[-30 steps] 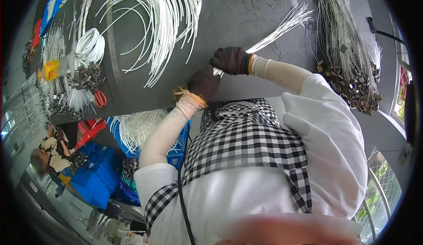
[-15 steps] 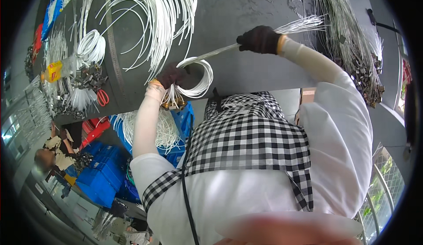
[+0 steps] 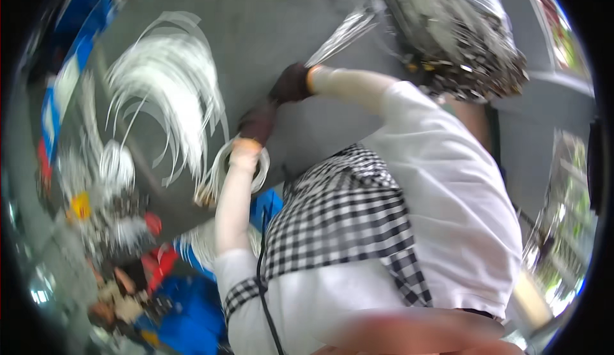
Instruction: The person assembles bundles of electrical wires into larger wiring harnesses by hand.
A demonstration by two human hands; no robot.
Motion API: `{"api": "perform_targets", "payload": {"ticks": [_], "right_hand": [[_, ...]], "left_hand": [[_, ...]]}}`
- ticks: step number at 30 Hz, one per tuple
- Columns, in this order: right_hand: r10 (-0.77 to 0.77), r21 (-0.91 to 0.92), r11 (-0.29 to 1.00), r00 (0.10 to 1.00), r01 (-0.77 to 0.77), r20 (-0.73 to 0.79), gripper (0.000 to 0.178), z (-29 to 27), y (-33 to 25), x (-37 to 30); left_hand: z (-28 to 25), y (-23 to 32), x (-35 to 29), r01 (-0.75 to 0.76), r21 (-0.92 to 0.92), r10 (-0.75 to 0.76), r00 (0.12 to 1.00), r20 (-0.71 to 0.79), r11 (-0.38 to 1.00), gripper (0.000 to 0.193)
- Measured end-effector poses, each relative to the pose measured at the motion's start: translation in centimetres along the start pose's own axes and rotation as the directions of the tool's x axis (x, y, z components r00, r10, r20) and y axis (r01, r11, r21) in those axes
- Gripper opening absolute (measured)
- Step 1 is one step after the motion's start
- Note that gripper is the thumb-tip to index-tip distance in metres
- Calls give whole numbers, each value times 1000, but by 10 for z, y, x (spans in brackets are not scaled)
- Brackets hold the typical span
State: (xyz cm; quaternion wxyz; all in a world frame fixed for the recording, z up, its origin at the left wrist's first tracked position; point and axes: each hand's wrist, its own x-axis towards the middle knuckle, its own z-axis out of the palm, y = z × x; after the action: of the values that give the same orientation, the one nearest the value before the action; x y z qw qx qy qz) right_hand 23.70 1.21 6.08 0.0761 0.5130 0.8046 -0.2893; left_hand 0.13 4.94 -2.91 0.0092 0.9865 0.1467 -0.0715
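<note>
My left hand (image 3: 257,125), in a dark glove with an orange cuff, is closed around a coiled bundle of thin white cables (image 3: 342,37). Right beside it, nearly touching, my right hand (image 3: 291,85) in the same kind of glove grips that bundle. Its straight tail fans out from my right hand toward the far right. Below my left hand hangs the looped part, with brass-coloured ends (image 3: 204,198) to the left. Blur hides the individual fingers. To the left on the dark table (image 3: 249,42) lies a curved pile of loose white cables (image 3: 169,93).
At the far right lies a large heap of grey cables with metal ends (image 3: 460,74). The left side holds a white coil (image 3: 117,166), a yellow-labelled item (image 3: 80,206) and red scissor handles (image 3: 153,223). Blue crates (image 3: 188,310) stand below, near another person (image 3: 115,300).
My right hand has come left and in toward my left hand, drawing the tail with it. The whole view has swung and blurred as my head turned.
</note>
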Motion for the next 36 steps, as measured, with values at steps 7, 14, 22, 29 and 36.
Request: {"api": "perform_targets", "payload": {"ticks": [7, 14, 22, 29, 36], "right_hand": [[2, 67, 997, 830, 43, -558, 19, 27, -11, -14], [377, 280, 921, 441, -271, -815, 21, -5, 16, -278], [488, 791, 611, -803, 36, -341, 17, 99, 22, -544], [625, 853, 231, -743, 469, 239, 21, 204, 67, -604], [536, 975, -57, -817, 213, 210, 30, 252, 167, -629]], "left_hand": [[71, -32, -7, -43, 183, -3, 969, 247, 982, 34], [15, -14, 17, 201, -304, -185, 979, 80, 931, 27], [-10, -17, 22, 141, -617, -97, 990, 104, 774, 19], [-17, -10, 40, -132, 40, 122, 976, 183, 990, 14], [-15, 3, 53, -64, 278, -25, 951, 308, 959, 15]]}}
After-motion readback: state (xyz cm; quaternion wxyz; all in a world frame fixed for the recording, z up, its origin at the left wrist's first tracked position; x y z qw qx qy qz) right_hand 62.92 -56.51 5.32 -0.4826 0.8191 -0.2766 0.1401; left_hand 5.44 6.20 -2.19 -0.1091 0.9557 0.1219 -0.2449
